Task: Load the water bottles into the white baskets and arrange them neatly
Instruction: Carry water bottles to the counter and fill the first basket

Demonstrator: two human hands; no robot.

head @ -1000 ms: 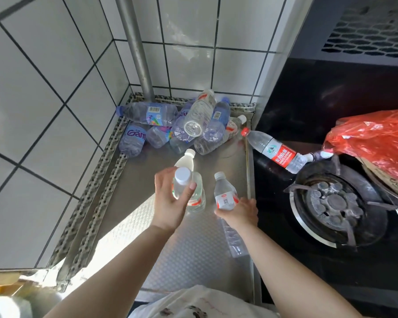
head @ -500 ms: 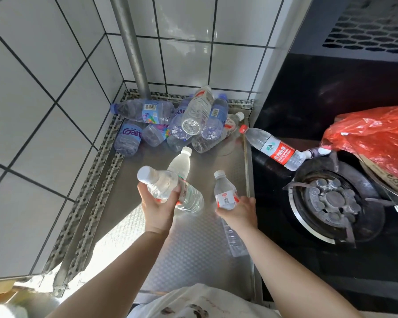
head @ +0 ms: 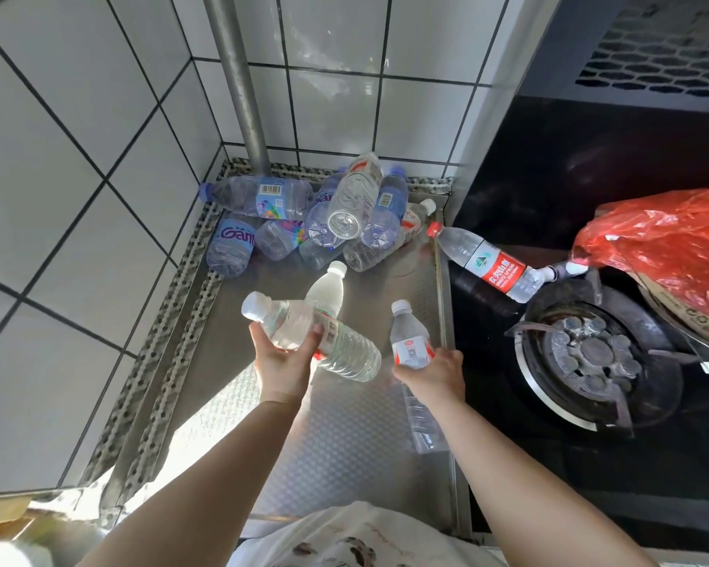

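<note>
With no basket in sight, we grip a bottle in each hand: left hand (head: 284, 359) holds its bottle (head: 319, 338) crosswise, right hand (head: 431, 373) holds another bottle (head: 408, 344) cap-away above the worktop (head: 336, 439).

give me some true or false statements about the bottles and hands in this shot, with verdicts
1. The left hand grips a clear bottle tilted on its side. True.
2. The right hand is empty. False: it holds a small bottle with a red and white label.
3. A red-labelled bottle lies beside the gas burner. True.
4. The pile of bottles sits in a white basket. False: it lies in the corner of the metal counter; no basket is in view.
</note>
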